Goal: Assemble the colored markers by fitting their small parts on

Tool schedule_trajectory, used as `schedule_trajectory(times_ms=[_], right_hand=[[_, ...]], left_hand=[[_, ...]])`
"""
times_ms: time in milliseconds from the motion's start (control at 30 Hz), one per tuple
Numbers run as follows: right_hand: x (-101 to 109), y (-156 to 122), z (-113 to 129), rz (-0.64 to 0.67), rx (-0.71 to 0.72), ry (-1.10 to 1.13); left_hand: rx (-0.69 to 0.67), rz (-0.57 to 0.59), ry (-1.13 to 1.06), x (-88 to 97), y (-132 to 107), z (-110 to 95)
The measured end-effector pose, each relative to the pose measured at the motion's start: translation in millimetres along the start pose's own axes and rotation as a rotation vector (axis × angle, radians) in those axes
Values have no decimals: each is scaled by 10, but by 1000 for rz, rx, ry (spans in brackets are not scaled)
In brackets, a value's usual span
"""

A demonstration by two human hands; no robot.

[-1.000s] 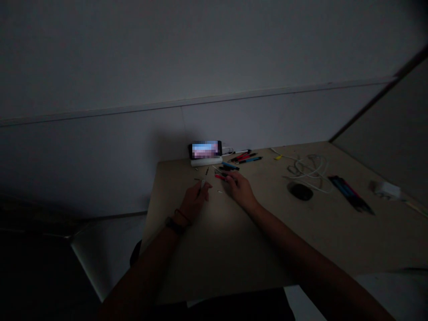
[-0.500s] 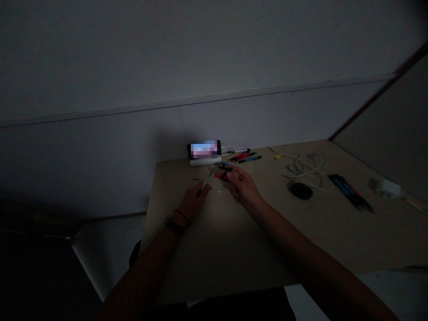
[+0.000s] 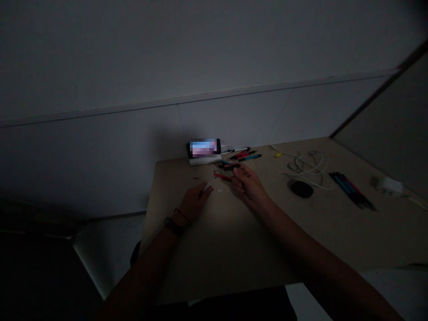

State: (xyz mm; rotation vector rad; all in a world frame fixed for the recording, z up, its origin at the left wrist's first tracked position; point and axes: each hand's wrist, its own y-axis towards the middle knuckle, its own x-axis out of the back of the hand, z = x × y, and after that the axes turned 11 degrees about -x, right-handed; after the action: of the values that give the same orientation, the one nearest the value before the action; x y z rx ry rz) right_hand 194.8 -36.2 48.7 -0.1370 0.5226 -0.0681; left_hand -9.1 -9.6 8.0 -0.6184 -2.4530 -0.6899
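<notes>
My left hand (image 3: 196,198) is closed around a pale, slim pen barrel (image 3: 209,183), its tip pointing away from me; a dark part shows by the fingers. To its right, my right hand (image 3: 248,183) pinches a short black pen part (image 3: 232,167) between thumb and fingers. Just below that lies a red pen piece (image 3: 222,176), close to the curled fingers; whether they touch it I cannot tell. Small pen bits, among them a little white piece (image 3: 219,190) and a dark one (image 3: 195,178), lie on the desk around both hands. The dim light blurs fine detail.
A lit phone (image 3: 203,148) leans on a white stand (image 3: 205,160) against the wall. Red, blue and white pens (image 3: 248,157) lie beside it. Rightward are a white cable (image 3: 309,165), a black mouse (image 3: 301,189), a row of pens (image 3: 351,191) and a white adapter (image 3: 392,185).
My right hand has shifted slightly right, and the black part stands out more clearly in its fingers. The red piece shows more below it. My left hand is nearly still.
</notes>
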Motion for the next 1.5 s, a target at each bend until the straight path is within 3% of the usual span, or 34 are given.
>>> schedule_trajectory(times_ms=[600,1500], right_hand=[[-102,-62,69,-34,55,-85],[-49,-33,-63,56,76,-286]], left_hand=[[0,39,26,-9,8,-8],[-13,57,30,-7,3,-29]])
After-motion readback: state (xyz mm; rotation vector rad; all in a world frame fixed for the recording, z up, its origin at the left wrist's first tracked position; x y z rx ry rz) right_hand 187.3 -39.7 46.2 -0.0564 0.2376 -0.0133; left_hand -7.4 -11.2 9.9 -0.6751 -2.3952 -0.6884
